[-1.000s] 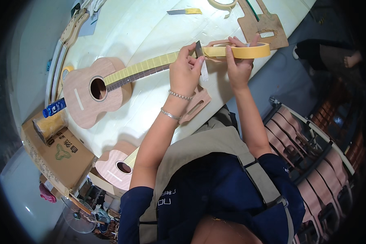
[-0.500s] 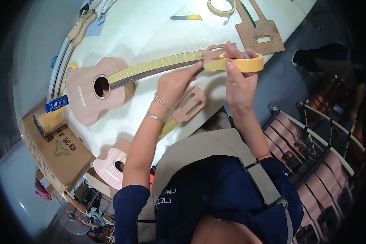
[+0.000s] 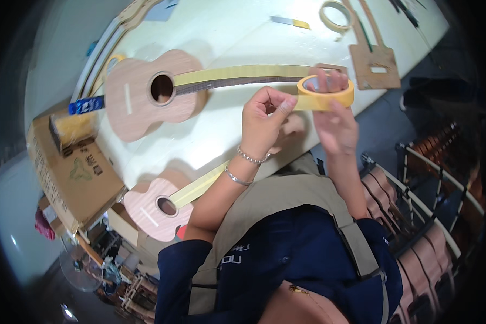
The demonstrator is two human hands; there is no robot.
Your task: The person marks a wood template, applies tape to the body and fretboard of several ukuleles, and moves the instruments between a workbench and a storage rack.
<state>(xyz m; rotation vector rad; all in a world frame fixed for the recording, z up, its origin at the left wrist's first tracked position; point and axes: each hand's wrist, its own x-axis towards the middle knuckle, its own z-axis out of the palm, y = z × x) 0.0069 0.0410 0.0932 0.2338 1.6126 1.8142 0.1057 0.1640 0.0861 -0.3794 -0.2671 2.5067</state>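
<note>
- Left hand [image 3: 264, 119]: thumb and forefinger pinched the free end of a yellow tape strip just beside the roll; no blade showed in it now, whereas one second earlier it had held a dark flat blade.
- Right hand [image 3: 336, 127]: gripped the roll of yellow masking tape [image 3: 344, 101], fingers through the core, thumb at the outer face.
- Change: half a second earlier the left fingertips were at the strip's tip; now they had a firm-looking pinch on it nearer the roll. Judged meaning: the strip was controlled at both ends, and was not laid on either neck.
- Just beyond the hands: larger unfinished guitar [image 3: 137, 100], body to their left, its fretboard [image 3: 216, 85] dark along the near edge, with yellow tape [image 3: 243, 71] along the far edge; headstock partly hidden behind the roll.
- Left of and nearer than the left hand: smaller unfinished guitar [image 3: 148, 216], yellow tape along its neck.
- Farther beyond the hands: yellow-handled knife [image 3: 301, 24], cream tape roll [image 3: 324, 16], slotted wooden template [image 3: 386, 80].
</note>
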